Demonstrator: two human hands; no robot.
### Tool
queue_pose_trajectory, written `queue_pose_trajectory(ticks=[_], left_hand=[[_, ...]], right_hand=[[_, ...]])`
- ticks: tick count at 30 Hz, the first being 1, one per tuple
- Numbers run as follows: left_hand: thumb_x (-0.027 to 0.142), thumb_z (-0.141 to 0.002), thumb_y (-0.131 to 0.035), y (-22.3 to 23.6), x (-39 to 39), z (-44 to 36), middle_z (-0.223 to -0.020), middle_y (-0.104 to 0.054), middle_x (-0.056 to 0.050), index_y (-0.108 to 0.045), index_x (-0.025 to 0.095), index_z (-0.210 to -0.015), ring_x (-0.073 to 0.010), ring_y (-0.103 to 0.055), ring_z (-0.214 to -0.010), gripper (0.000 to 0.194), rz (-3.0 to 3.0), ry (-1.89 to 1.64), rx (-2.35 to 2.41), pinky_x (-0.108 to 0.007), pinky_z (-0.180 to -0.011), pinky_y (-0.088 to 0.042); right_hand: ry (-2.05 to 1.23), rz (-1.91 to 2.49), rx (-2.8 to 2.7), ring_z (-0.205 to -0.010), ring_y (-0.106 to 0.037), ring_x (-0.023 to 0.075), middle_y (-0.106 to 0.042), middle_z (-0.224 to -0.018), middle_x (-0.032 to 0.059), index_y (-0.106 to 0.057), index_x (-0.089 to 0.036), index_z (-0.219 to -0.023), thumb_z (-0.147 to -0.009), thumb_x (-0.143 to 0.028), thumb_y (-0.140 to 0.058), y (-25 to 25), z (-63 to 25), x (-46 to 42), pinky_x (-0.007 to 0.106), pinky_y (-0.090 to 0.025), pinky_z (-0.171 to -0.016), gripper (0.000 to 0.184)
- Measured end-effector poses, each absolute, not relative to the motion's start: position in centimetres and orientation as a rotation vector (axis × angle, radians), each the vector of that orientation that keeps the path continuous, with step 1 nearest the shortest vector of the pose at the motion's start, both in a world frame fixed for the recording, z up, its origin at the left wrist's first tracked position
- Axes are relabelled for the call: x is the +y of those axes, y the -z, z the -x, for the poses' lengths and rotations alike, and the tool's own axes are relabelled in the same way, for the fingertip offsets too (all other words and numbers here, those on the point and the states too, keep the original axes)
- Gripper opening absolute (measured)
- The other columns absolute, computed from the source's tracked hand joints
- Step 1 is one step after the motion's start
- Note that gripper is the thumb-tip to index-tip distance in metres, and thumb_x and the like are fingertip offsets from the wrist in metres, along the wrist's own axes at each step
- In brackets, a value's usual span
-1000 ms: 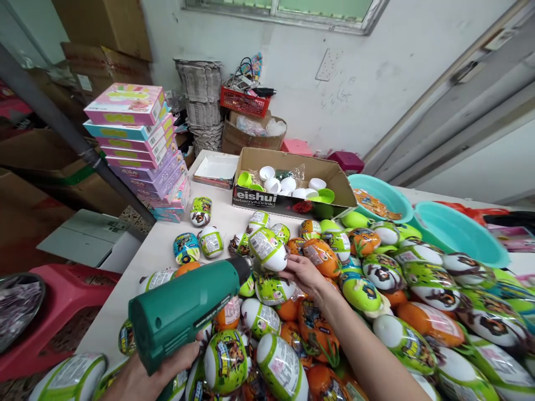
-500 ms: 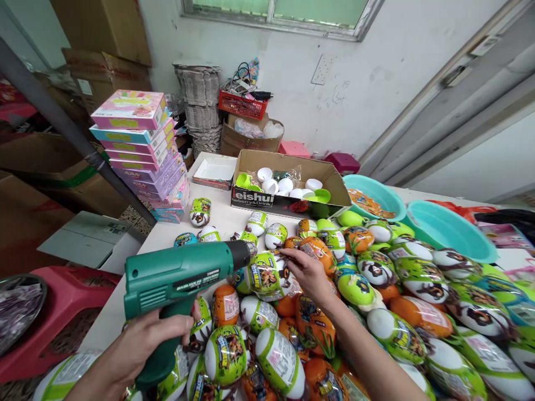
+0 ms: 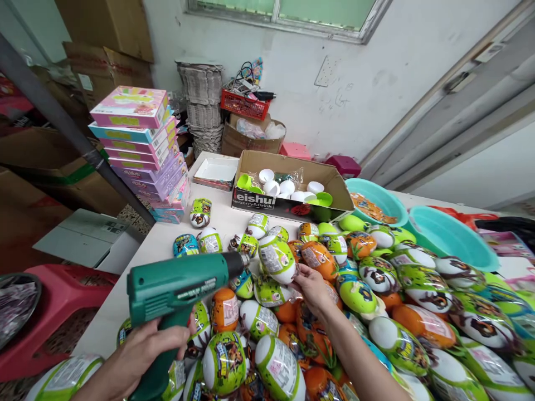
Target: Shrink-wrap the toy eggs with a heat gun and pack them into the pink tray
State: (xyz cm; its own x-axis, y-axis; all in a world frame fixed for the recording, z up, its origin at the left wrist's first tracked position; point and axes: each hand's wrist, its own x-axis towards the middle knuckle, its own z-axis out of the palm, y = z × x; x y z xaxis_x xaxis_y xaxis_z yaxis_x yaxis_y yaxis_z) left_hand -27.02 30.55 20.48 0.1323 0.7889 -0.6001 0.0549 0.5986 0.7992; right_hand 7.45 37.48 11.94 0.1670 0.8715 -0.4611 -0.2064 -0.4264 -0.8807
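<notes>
My left hand (image 3: 156, 348) is wrapped round the handle of a green heat gun (image 3: 179, 284), whose dark nozzle points right. Just right of the nozzle, my right hand (image 3: 311, 287) pinches the lower end of a white plastic egg (image 3: 277, 259) in a green printed wrap. The egg is tilted and raised over the others, its printed label facing me. Beneath and around it lie many wrapped eggs, such as an orange egg (image 3: 224, 309) and a white-and-green egg (image 3: 281, 367) near the front. The fingertips of my right hand are partly hidden behind the egg's end.
A cardboard box (image 3: 292, 211) with white and green half shells stands behind the eggs. Two turquoise basins (image 3: 453, 236) sit at the right, one holding orange pieces. Stacked pink and purple boxes (image 3: 146, 161) rise at the left. A red stool (image 3: 62, 312) stands beside the table.
My right hand has turned and lifted the egg, so its label side shows instead of the picture side. The heat gun's nozzle has dropped slightly and shifted left.
</notes>
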Motion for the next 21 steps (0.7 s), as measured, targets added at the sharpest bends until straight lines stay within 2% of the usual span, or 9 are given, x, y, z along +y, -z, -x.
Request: queue_pose_trajectory(ticks=[2,5,7,10,13,15,17,19,21], left_hand=[[0.034,-0.066,-0.069,-20.4,30.6,26.9,-0.075,-0.070,-0.004,-0.062,0.019,-0.051,-0.0213,-0.059,-0.070,0.022,-0.875,-0.575,1.358,-0.031,-0.070,-0.047],[0.032,-0.066,-0.066,-20.6,31.0,26.7,-0.081,-0.072,-0.005,-0.065,0.019,-0.056,-0.0242,-0.061,-0.080,0.016,-0.931,-0.646,1.353,-0.031,-0.076,-0.047],[0.031,-0.065,-0.065,-20.7,31.3,26.6,-0.080,-0.072,-0.004,-0.068,0.019,-0.063,-0.0236,-0.061,-0.079,0.013,-0.906,-0.679,1.379,-0.030,-0.074,-0.047],[0.030,-0.064,-0.065,-20.4,31.4,26.6,-0.068,-0.069,-0.002,-0.072,0.018,-0.071,-0.0215,-0.060,-0.069,0.016,-0.843,-0.598,1.372,-0.029,-0.066,-0.047],[0.029,-0.063,-0.065,-19.6,31.2,27.3,-0.070,-0.071,-0.003,-0.071,0.019,-0.066,-0.0223,-0.062,-0.072,0.012,-0.836,-0.641,1.374,-0.029,-0.068,-0.048],[0.030,-0.064,-0.068,-18.8,31.1,28.4,-0.074,-0.072,-0.002,-0.071,0.019,-0.068,-0.0205,-0.062,-0.070,0.012,-0.781,-0.739,1.434,-0.028,-0.069,-0.049],[0.034,-0.067,-0.070,-17.9,31.0,30.1,-0.075,-0.072,-0.001,-0.072,0.020,-0.078,-0.0201,-0.063,-0.067,0.018,-0.655,-0.840,1.528,-0.029,-0.069,-0.052],[0.037,-0.065,-0.073,-16.8,30.8,32.4,-0.078,-0.074,-0.002,-0.072,0.021,-0.082,-0.0240,-0.068,-0.073,0.023,-0.515,-0.924,1.678,-0.032,-0.069,-0.056],[0.039,-0.062,-0.076,-15.8,30.5,34.8,-0.079,-0.076,-0.003,-0.072,0.024,-0.077,-0.0294,-0.071,-0.079,0.022,-0.435,-0.967,1.825,-0.036,-0.069,-0.059]], right_hand=[[-1.390,1.535,-0.728,-0.069,-0.070,0.0202,-0.074,-0.077,0.0025,-0.069,-0.020,-0.085,-0.051,-0.035,-0.084,-12.4,-7.2,37.7,0.032,-0.058,-0.068,0.040],[-1.363,1.579,-0.862,-0.065,-0.068,0.0197,-0.073,-0.076,0.0031,-0.069,-0.018,-0.089,-0.052,-0.037,-0.083,-12.7,-6.9,38.2,0.032,-0.058,-0.064,0.044],[-1.352,1.588,-0.891,-0.067,-0.069,0.0209,-0.073,-0.078,0.0043,-0.069,-0.018,-0.090,-0.052,-0.040,-0.083,-12.5,-6.9,38.6,0.033,-0.058,-0.064,0.046],[-1.269,1.587,-0.907,-0.075,-0.070,0.0243,-0.074,-0.086,0.0075,-0.068,-0.018,-0.094,-0.055,-0.046,-0.081,-11.9,-7.9,39.6,0.037,-0.058,-0.070,0.050],[-0.875,1.717,-1.070,-0.091,-0.068,0.0304,-0.072,-0.096,0.0118,-0.068,-0.017,-0.099,-0.063,-0.048,-0.073,-11.4,-9.0,40.4,0.048,-0.054,-0.084,0.047],[-0.402,1.798,-1.206,-0.111,-0.059,0.0348,-0.066,-0.112,0.0160,-0.069,-0.016,-0.101,-0.069,-0.045,-0.067,-11.4,-8.7,41.3,0.056,-0.044,-0.099,0.043],[-0.104,1.744,-1.329,-0.123,-0.050,0.0344,-0.059,-0.125,0.0172,-0.067,-0.016,-0.107,-0.074,-0.041,-0.062,-11.5,-6.6,43.1,0.056,-0.036,-0.106,0.042],[-0.240,1.632,-1.458,-0.120,-0.053,0.0298,-0.059,-0.126,0.0157,-0.063,-0.016,-0.116,-0.078,-0.037,-0.059,-11.1,-2.8,46.2,0.050,-0.040,-0.104,0.043],[-0.683,1.571,-1.513,-0.108,-0.061,0.0252,-0.063,-0.119,0.0141,-0.059,-0.015,-0.121,-0.079,-0.035,-0.060,-10.2,2.4,50.6,0.042,-0.048,-0.096,0.046]])
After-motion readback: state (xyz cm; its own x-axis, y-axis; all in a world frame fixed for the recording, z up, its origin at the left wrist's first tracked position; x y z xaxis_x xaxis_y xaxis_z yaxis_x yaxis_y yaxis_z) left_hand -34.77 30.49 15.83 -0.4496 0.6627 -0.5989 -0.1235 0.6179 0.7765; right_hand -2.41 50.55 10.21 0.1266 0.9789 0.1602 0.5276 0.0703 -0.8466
